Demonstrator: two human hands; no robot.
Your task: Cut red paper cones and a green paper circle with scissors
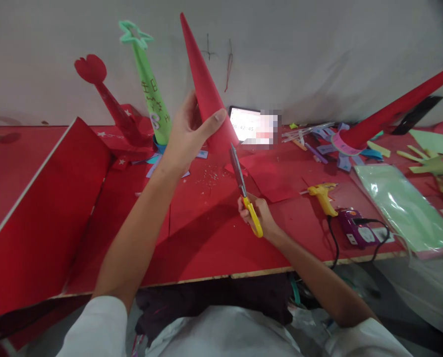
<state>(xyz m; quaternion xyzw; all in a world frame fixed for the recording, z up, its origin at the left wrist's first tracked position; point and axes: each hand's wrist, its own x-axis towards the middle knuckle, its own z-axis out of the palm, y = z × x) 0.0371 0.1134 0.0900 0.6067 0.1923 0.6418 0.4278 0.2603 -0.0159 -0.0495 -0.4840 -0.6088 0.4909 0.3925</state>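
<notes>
A tall red paper cone (205,82) is raised over the table, tip up and leaning left. My left hand (195,126) grips it near its wide lower end, thumb across the front. My right hand (256,215) holds scissors with yellow handles (254,218), fingers wrapped round the handles. The scissor blades (237,166) point up and meet the cone's lower right edge; whether they are parted is hard to see. Below them, a red paper sheet (269,178) lies on the red tabletop (202,243).
A green decorated cone (151,94) and a red flower-topped cone (113,106) stand at the back left, near a red upright panel (50,208). Rightward are a yellow glue gun (322,196), a purple power strip (355,228) with cords, green sheets in plastic (403,206) and another red cone (396,111).
</notes>
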